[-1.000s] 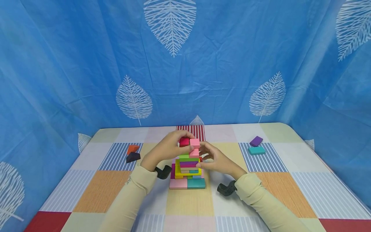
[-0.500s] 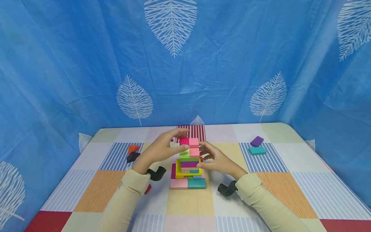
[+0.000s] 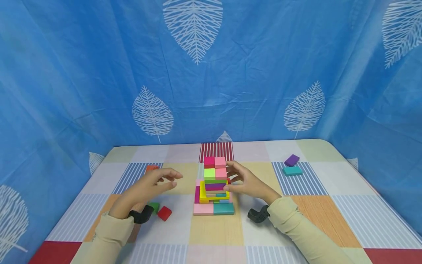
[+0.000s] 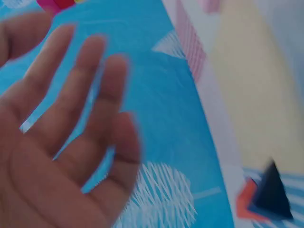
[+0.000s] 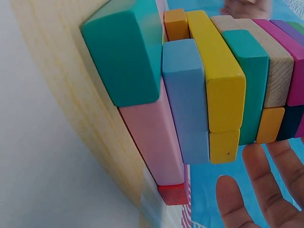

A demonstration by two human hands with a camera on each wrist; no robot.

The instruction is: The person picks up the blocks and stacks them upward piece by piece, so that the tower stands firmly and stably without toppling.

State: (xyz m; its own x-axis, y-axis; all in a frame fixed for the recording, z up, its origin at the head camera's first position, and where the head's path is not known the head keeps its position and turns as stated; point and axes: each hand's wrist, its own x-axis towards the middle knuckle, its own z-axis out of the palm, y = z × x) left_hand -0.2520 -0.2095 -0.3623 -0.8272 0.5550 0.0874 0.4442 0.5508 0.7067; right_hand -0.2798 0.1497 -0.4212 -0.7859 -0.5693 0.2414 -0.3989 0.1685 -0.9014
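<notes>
A tower of coloured wooden blocks (image 3: 214, 196) stands mid-table in the head view. Pink and teal blocks form its base, with yellow layers above. A red-pink cube (image 3: 209, 162) and a pink cube (image 3: 219, 162) sit side by side on top. My right hand (image 3: 247, 182) is at the tower's right side, thumb in front and fingers behind. In the right wrist view its fingers (image 5: 261, 173) look extended near the blocks; contact is unclear. My left hand (image 3: 150, 187) hangs left of the tower, fingers spread and holding nothing, as the left wrist view shows.
A red block (image 3: 164, 213) and a partly covered green block (image 3: 154, 208) lie below the left hand. In the left wrist view, an orange block (image 4: 244, 202) and a black block (image 4: 273, 194) lie together. Purple (image 3: 291, 160) and teal (image 3: 292, 171) blocks lie far right.
My left hand has come off the cubes at the tower's top and moved left and down. Red and green blocks now show near its wrist. The right hand has stayed in place.
</notes>
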